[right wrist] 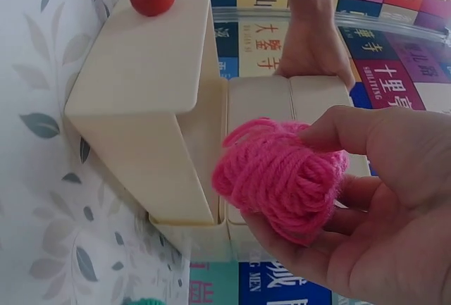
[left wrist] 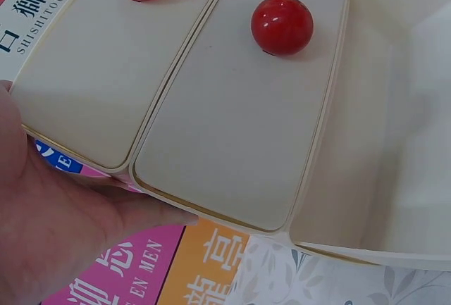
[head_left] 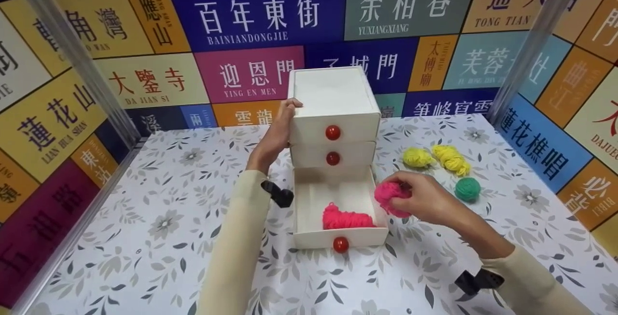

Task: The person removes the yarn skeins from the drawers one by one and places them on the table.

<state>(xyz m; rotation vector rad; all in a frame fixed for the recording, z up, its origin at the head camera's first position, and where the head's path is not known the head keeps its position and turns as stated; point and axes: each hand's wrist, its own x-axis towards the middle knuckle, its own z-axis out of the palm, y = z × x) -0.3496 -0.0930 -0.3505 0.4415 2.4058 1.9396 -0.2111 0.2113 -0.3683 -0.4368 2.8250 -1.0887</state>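
Note:
A white box of stacked drawers [head_left: 333, 90] with red round knobs stands on the table, its bottom drawer [head_left: 309, 240] pulled out. Inside that drawer lies a bundle of pink yarn [head_left: 345, 218]. My left hand [head_left: 277, 134] rests against the left side of the box near its top; the left wrist view shows the hand [left wrist: 70, 227] along the side of the upper drawers. Beside the open drawer's right wall, my right hand [head_left: 425, 196] holds a second bundle of pink yarn [right wrist: 282, 175] between thumb and fingers.
Two bundles of yellow yarn, one small [head_left: 417, 157] and one longer [head_left: 451, 159], lie right of the box. Close by them is a green yarn ball [head_left: 467, 189]. Behind the table rises a wall of colourful sign panels [head_left: 256, 10]. Clear posts [head_left: 526, 49] stand at the back corners.

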